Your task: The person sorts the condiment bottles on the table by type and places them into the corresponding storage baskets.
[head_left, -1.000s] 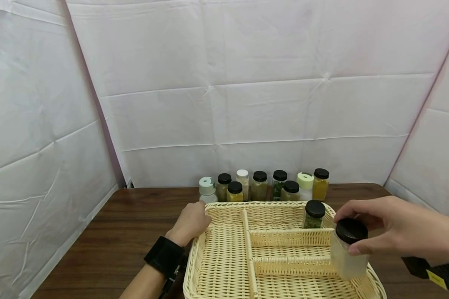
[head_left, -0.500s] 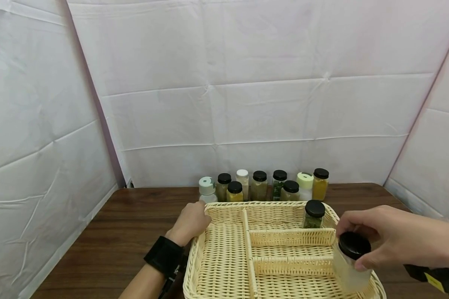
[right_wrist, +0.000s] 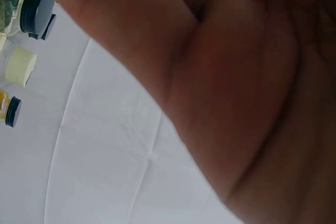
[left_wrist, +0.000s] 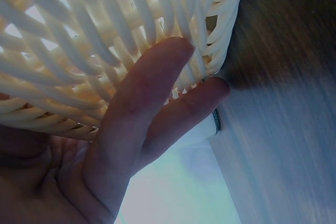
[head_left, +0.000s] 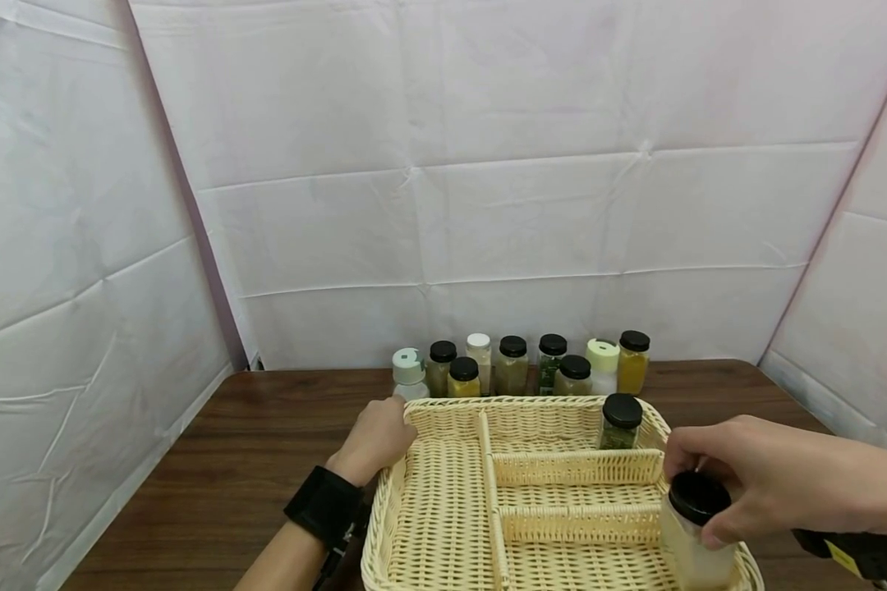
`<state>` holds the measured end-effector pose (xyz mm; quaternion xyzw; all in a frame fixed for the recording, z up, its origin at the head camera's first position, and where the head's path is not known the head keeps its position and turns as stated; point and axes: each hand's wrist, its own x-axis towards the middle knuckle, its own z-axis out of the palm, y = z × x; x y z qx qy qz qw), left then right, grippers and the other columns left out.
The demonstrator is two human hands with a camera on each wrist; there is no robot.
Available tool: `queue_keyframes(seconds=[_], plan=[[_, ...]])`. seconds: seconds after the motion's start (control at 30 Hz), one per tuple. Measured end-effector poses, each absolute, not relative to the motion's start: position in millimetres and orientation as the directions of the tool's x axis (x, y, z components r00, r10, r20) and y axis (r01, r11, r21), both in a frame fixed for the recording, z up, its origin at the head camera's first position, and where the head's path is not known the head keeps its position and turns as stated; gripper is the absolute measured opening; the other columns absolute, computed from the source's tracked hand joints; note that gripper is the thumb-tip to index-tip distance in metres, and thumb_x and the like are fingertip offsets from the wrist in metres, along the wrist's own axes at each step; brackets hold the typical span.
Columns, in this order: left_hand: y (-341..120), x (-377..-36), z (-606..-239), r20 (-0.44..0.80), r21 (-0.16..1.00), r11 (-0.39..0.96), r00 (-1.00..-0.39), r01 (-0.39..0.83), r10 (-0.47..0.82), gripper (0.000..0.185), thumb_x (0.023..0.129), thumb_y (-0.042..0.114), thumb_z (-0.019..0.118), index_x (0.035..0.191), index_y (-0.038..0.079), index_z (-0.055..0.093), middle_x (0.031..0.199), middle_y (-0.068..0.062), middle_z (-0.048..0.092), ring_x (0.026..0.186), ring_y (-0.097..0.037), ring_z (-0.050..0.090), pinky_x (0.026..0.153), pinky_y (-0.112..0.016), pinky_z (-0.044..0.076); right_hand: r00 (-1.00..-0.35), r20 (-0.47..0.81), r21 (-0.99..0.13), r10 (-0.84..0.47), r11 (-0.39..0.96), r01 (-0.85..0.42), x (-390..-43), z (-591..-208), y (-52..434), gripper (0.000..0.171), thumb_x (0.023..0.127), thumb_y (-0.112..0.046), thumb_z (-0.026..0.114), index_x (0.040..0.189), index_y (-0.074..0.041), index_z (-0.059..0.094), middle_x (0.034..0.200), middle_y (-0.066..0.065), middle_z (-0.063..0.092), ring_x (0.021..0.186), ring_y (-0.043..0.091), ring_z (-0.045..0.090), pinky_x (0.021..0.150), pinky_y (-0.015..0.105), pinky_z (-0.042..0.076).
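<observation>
Seemingly, placing is the step: a jar (head_left: pixel 698 548) is low at the basket's (head_left: pixel 436 509) near right corner, its top pinched in the right-hand grip (head_left: pixel 754 480); the left-hand grip (head_left: pixel 377 441) holds the far left corner. Next likely calls for seating the jar, then letting go.

A dark wooden table (head_left: pixel 214 476) is enclosed by creased white sheets (head_left: pixel 517 222) at nine, twelve and three o'clock.

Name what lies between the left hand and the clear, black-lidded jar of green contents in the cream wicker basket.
In the head view: the basket's bare woven floor, split by its long woven divider.
</observation>
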<state>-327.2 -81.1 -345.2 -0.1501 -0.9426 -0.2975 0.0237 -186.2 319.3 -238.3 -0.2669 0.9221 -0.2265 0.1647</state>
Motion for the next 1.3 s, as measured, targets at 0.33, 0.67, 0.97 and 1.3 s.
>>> queue_keyframes(seconds=[0.33, 0.67, 0.97, 1.3], plan=[[-80.7, -328.6, -346.1, 0.144, 0.549, 0.779, -0.952, 0.303, 0.27, 0.017, 0.093, -0.003, 0.063, 0.108, -0.01, 0.065, 0.082, -0.013, 0.06, 0.072, -0.022, 0.061, 0.064, -0.035, 0.053, -0.81, -0.175, -0.464, -0.559, 0.773, -0.433, -189.6, -248.6, 318.9, 0.044, 0.077, -0.017, 0.094, 0.108, -0.022, 0.063, 0.08, -0.014, 0.057, 0.068, 0.0, 0.049, 0.059, 0.028, 0.04], [-79.6, -328.3, -346.2, 0.137, 0.553, 0.777, -0.953, 0.301, 0.271, 0.016, 0.094, -0.002, 0.064, 0.108, -0.009, 0.065, 0.082, -0.012, 0.058, 0.072, -0.022, 0.059, 0.065, -0.035, 0.051, -0.828, -0.25, -0.492, -0.503, 0.802, -0.338, -191.3, -248.8, 312.0, 0.041, 0.078, -0.01, 0.093, 0.105, -0.018, 0.062, 0.081, -0.008, 0.056, 0.066, 0.004, 0.046, 0.057, 0.029, 0.038], [-80.2, -327.6, -346.4, 0.141, 0.553, 0.776, -0.952, 0.303, 0.271, 0.017, 0.094, -0.003, 0.063, 0.109, -0.01, 0.065, 0.082, -0.012, 0.059, 0.073, -0.022, 0.06, 0.065, -0.036, 0.052, -0.855, -0.25, -0.435, -0.455, 0.841, -0.321, -192.6, -253.6, 308.7, 0.044, 0.073, -0.012, 0.096, 0.102, -0.02, 0.063, 0.079, -0.006, 0.05, 0.067, 0.005, 0.041, 0.06, 0.029, 0.036], [-80.8, -329.1, -347.6, 0.137, 0.546, 0.783, -0.954, 0.298, 0.268, 0.017, 0.094, -0.002, 0.063, 0.109, -0.01, 0.065, 0.083, -0.012, 0.06, 0.074, -0.022, 0.06, 0.066, -0.036, 0.053, -0.834, -0.256, -0.463, -0.49, 0.819, -0.339, -194.7, -252.4, 307.9, 0.041, 0.076, -0.016, 0.096, 0.101, -0.018, 0.063, 0.085, -0.006, 0.059, 0.071, 0.005, 0.048, 0.062, 0.029, 0.042]])
